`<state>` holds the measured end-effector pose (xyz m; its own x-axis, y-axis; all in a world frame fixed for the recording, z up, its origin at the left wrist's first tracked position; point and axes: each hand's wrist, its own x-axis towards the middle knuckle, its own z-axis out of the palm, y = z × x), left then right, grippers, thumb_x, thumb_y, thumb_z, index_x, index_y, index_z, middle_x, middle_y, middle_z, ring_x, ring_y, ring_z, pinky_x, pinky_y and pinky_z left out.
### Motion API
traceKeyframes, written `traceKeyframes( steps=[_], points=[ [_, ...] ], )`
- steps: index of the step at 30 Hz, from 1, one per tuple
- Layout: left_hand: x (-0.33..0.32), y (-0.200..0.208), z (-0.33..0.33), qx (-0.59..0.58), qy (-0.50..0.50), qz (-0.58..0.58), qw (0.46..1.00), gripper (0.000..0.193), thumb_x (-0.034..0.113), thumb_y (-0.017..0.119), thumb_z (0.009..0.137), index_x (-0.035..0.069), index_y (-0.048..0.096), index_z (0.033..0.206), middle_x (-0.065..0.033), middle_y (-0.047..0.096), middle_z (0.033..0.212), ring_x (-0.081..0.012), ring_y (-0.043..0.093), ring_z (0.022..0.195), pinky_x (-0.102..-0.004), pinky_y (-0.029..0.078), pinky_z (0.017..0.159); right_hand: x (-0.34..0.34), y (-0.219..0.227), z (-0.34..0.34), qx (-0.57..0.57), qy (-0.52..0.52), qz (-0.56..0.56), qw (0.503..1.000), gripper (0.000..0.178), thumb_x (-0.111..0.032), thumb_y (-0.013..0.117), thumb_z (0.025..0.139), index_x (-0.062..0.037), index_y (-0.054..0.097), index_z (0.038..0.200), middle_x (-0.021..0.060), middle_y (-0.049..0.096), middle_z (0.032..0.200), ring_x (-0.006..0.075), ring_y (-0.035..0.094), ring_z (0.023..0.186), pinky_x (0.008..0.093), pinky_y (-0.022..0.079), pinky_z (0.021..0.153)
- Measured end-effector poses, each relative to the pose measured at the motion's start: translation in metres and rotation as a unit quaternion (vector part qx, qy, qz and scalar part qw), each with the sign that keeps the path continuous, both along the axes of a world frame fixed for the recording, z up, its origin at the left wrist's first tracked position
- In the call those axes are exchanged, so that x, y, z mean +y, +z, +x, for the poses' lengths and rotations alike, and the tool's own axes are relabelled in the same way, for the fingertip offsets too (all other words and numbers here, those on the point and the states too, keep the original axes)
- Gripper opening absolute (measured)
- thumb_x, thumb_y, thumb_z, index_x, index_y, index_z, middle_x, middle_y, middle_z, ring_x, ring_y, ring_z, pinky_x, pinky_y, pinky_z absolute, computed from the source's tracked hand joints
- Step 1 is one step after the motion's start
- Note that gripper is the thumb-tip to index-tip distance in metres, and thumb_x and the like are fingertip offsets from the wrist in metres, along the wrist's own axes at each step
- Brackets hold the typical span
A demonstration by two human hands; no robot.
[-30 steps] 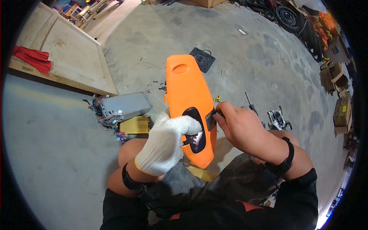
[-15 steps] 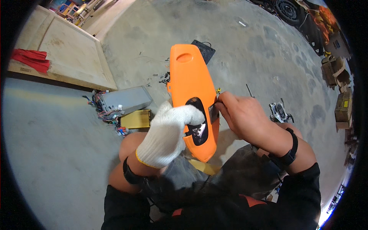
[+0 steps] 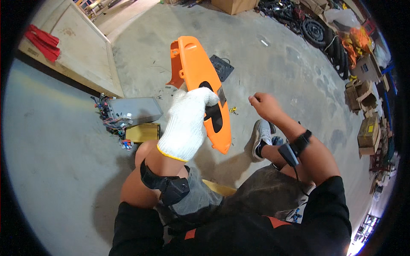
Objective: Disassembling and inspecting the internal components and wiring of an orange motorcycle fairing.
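My left hand (image 3: 194,113), in a white knitted glove with a yellow cuff edge, grips a long orange plastic panel (image 3: 194,57) by its middle. Tilted in the air, the panel shows a black oval recess (image 3: 218,121), partly covered by the glove. Beside that recess lies a dark rectangular patch (image 3: 221,96) on the orange surface. My bare right hand (image 3: 268,106) hovers apart from the panel, to its right. Its fingers are curled closed, slightly blurred, and whatever they may hold cannot be made out.
On the floor at left sit a grey metal box with cables (image 3: 136,110) and a yellow open box (image 3: 143,133). A black flat plate (image 3: 221,67) lies beyond the panel. A white board (image 3: 77,47) carries red gloves (image 3: 42,42). Cardboard boxes (image 3: 369,132) and a wheel (image 3: 314,30) line the right side.
My right hand has left the panel's edge and moved right. The panel has shifted left and away and turned, so its side flange shows. The view has shifted too.
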<state>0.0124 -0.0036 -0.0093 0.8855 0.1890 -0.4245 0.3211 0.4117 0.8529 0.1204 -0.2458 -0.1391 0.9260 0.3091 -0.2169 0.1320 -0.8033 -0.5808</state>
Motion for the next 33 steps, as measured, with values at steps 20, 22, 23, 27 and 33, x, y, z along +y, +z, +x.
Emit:
traceKeyframes(
  steps=[20, 22, 23, 27, 33],
  points=[
    [0.082, 0.023, -0.067, -0.401, -0.022, 0.545, 0.736, 0.069, -0.004, 0.086, 0.056, 0.003, 0.05, 0.116, -0.0108, 0.056, 0.108, -0.0297, 0.059, 0.101, -0.0356, 0.05, 0.089, -0.169, -0.393, 0.071, 0.104, -0.162, 0.092, 0.977, 0.027, -0.025, 0.058, 0.091, -0.0055, 0.058, 0.072, 0.0088, 0.054, 0.063, 0.0208, 0.045, 0.048, 0.0392, 0.041, 0.048],
    [0.09, 0.007, -0.068, -0.331, -0.048, 0.612, 0.717, 0.053, 0.002, 0.08, 0.066, 0.003, 0.053, 0.112, -0.0115, 0.06, 0.106, -0.0279, 0.061, 0.098, -0.0367, 0.05, 0.09, -0.06, -0.425, 0.022, 0.296, -0.233, 0.169, 0.911, 0.03, -0.029, 0.056, 0.094, -0.0058, 0.059, 0.074, 0.0062, 0.051, 0.06, 0.0197, 0.045, 0.048, 0.0372, 0.038, 0.045],
    [0.091, 0.008, -0.066, -0.299, -0.058, 0.634, 0.711, 0.053, 0.002, 0.08, 0.066, 0.003, 0.053, 0.112, -0.0115, 0.06, 0.106, -0.0279, 0.061, 0.098, -0.0367, 0.05, 0.09, 0.024, -0.408, 0.017, 0.427, -0.323, 0.199, 0.821, 0.034, -0.033, 0.053, 0.096, -0.0061, 0.059, 0.077, 0.0036, 0.049, 0.058, 0.0186, 0.045, 0.047, 0.0352, 0.035, 0.042],
    [0.069, 0.02, -0.034, -0.014, 0.114, -0.179, 0.977, 0.032, 0.004, 0.058, 0.077, -0.003, 0.06, 0.109, -0.0136, 0.067, 0.099, -0.0267, 0.067, 0.089, -0.0399, 0.055, 0.082, 0.016, -0.316, 0.078, 0.326, -0.063, -0.068, 0.941, 0.03, -0.029, 0.055, 0.095, -0.0041, 0.062, 0.08, 0.0071, 0.056, 0.063, 0.0211, 0.05, 0.049, 0.0411, 0.042, 0.046],
    [0.054, 0.008, 0.0, -0.04, 0.01, -0.259, 0.965, 0.036, 0.008, 0.055, 0.077, -0.003, 0.06, 0.111, -0.0147, 0.067, 0.103, -0.0291, 0.067, 0.094, -0.0429, 0.054, 0.09, -0.046, -0.115, 0.188, 0.03, 0.158, -0.042, 0.986, 0.028, -0.012, 0.058, 0.089, -0.0004, 0.066, 0.113, 0.0082, 0.064, 0.081, 0.0163, 0.057, 0.059, 0.0328, 0.047, 0.053]
  ],
)
